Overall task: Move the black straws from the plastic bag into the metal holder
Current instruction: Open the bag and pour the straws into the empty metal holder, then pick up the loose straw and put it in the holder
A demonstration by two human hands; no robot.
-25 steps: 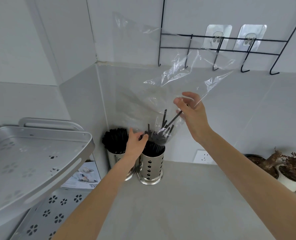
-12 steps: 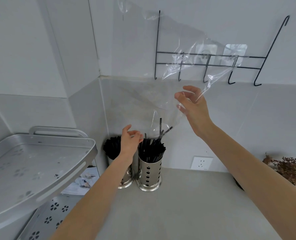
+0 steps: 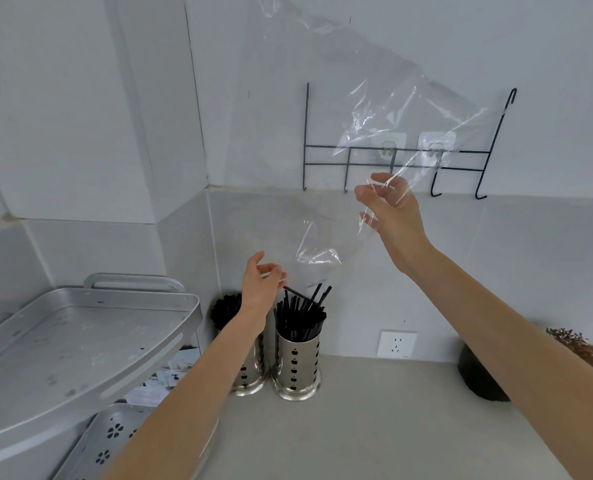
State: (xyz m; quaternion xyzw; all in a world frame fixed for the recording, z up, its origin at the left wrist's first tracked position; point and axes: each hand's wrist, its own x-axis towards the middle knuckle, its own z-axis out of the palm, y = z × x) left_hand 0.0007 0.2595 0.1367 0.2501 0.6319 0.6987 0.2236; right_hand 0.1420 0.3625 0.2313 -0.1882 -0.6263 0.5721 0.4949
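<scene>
Two arms reached out over the worktop (image 3: 374, 427), which was bare in front. Nearest at left sat a metal tray (image 3: 80, 341) on a rack, clear of the action. Next came the left hand (image 3: 258, 289): its grip was pinched, thumb and fingertips together on the end of one black straw (image 3: 297, 293) that lay slanted across the top of the bundle. The other end of that straw rested among the black straws (image 3: 300, 318) standing in the metal holder (image 3: 297, 365). A second holder (image 3: 248, 370), also full of black straws, stood just beside it, partly hidden by the left forearm.

Higher and further back, the right hand (image 3: 394, 216) had its grip loosely closed on the plastic bag (image 3: 385, 123), fingers curled round a gathered fold; the bag hung clear above the holder, its lower end just over the straw tips, and looked empty, though clear film made that hard to confirm. Behind it a black wire rack (image 3: 392, 157) hung on the wall.

Judgement: the step was tidying the last stray straw. Best done by tipping it upright with the pinch, aiming its lower end into a gap in the bundle, and letting go only once it stood, while keeping the bag lifted so film did not snag the tips. Pushing hard could knock the holder or bend the straw.
</scene>
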